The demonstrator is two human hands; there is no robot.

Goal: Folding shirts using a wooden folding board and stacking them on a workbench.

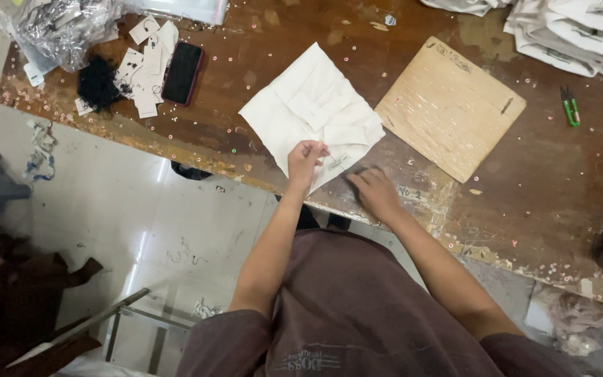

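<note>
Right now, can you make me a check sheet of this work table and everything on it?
Surface: worn brown wooden table, dotted with small bits.
Job's things: folded white cloth with a small tag at its near corner.
Clutter: wooden board, black phone, paper tags, green snips, stacked white garments.
Hands: left hand pinches at the cloth by the tag; right hand lies flat on the table edge.
Cables: nothing seen.
Surroundings: pale tiled floor, dark fabric heap.

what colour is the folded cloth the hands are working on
Cream white, plain with no pattern; the folded cloth shows best in the head view, lying on the brown table.
</note>
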